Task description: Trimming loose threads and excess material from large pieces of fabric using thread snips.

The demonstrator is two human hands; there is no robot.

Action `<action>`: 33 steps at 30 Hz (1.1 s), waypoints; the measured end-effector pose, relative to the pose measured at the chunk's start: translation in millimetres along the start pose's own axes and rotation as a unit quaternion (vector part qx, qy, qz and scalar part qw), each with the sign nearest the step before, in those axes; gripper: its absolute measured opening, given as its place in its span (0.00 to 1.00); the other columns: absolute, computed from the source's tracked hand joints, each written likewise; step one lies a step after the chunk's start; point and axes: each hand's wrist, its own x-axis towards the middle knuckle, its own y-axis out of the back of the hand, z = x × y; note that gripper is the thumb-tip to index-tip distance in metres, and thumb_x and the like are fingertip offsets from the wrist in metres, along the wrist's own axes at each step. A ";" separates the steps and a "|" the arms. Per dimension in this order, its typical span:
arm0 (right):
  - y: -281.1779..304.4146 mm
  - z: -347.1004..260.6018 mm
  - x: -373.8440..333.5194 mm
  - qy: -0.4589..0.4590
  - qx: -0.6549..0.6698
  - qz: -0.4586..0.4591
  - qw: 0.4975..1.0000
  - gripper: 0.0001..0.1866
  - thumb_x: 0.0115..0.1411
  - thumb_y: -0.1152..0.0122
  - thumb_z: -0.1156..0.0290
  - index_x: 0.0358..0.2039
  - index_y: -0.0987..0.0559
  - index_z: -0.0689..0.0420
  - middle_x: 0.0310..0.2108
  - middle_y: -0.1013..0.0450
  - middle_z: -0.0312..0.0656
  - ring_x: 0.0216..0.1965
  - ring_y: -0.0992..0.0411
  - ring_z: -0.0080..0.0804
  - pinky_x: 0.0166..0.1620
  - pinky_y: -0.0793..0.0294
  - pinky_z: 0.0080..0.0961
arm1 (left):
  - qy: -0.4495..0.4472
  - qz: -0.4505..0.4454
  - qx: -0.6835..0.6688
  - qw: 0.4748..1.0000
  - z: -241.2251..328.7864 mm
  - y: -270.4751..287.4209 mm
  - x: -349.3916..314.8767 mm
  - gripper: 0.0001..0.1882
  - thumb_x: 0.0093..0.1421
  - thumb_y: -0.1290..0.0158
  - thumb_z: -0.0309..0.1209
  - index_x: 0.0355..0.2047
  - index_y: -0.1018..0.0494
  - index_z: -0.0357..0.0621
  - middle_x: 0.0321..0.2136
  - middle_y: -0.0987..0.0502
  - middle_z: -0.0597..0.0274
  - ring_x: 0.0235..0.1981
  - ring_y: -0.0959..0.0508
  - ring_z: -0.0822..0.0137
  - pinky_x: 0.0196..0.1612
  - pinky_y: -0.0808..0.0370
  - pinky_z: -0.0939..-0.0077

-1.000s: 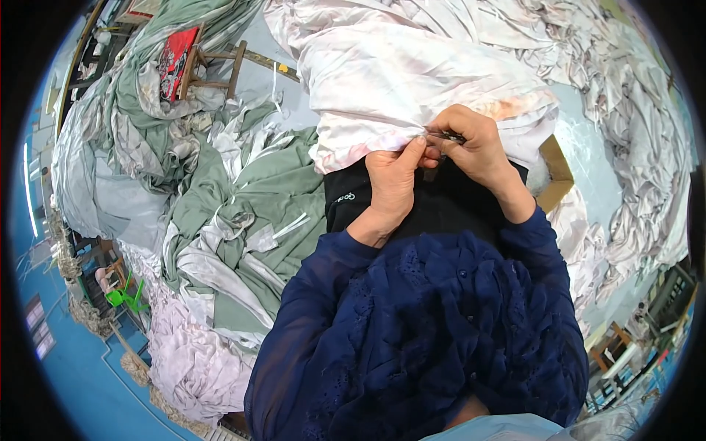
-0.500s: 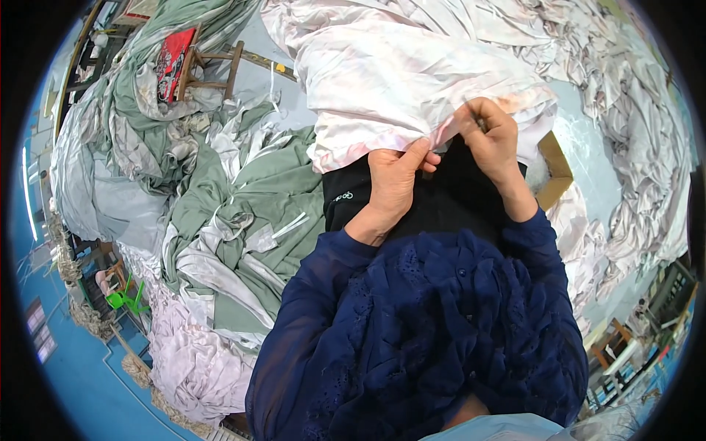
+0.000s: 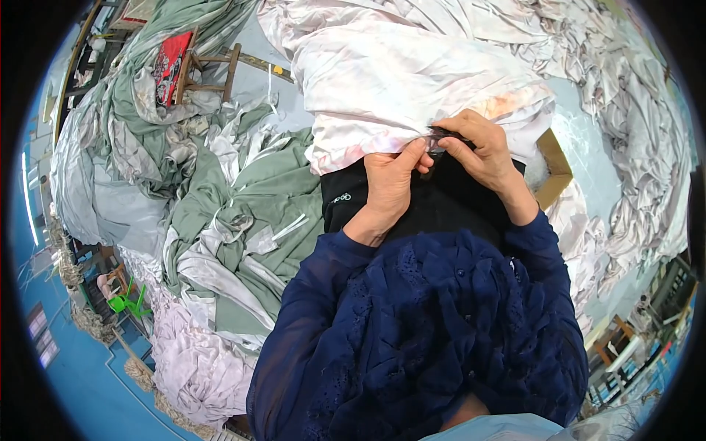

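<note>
A white cloth with pale pink and orange patterning [image 3: 397, 81] lies across the black cloth [image 3: 412, 202] on my lap. My left hand [image 3: 390, 180] is closed on the white cloth's near edge, pinching it between thumb and fingers. Just right of that pinch, my right hand [image 3: 478, 147] is closed round a small dark tool [image 3: 439, 137] that looks like thread snips. Its tip meets the cloth edge by my left thumb. My fingers cover most of the tool, so its full shape is hidden.
Green and white fabric [image 3: 243, 206] is heaped at my left, with a pale pink pile [image 3: 198, 367] below it. More whitish cloth [image 3: 632, 169] lies at the right. An open cardboard box [image 3: 555, 173] stands beside my right forearm. A wooden stool [image 3: 229, 73] is at the far left.
My right hand has turned and lowered toward my left hand. The dark tool now shows in its grip at the cloth edge. My left hand keeps its pinch, almost unmoved.
</note>
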 end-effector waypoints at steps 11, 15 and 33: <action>6.2 0.3 14.0 0.034 0.010 -0.036 0.999 0.11 0.55 0.34 0.77 0.40 0.18 0.61 0.28 0.26 0.41 0.27 0.27 0.29 0.30 0.30 0.22 | 0.001 -0.015 -0.007 1.000 1.3 1.1 -0.6 0.04 0.62 0.42 0.24 0.34 0.21 0.36 0.26 0.20 0.62 0.23 0.22 0.73 0.26 0.27 0.83; 7.8 -2.0 17.6 0.044 0.015 -0.048 0.998 0.10 0.54 0.33 0.77 0.39 0.18 0.61 0.27 0.26 0.40 0.27 0.26 0.29 0.30 0.29 0.21 | -0.002 -0.023 -0.009 1.000 0.6 2.2 -0.3 0.04 0.62 0.43 0.24 0.34 0.21 0.36 0.26 0.20 0.62 0.23 0.22 0.73 0.26 0.26 0.83; 4.5 9.6 10.9 0.019 0.079 -0.020 0.996 0.08 0.56 0.36 0.79 0.37 0.19 0.62 0.29 0.25 0.40 0.30 0.26 0.29 0.34 0.29 0.21 | -0.027 0.002 0.010 1.000 5.7 -3.5 -3.4 0.03 0.61 0.42 0.23 0.32 0.22 0.35 0.24 0.21 0.61 0.21 0.22 0.73 0.23 0.26 0.82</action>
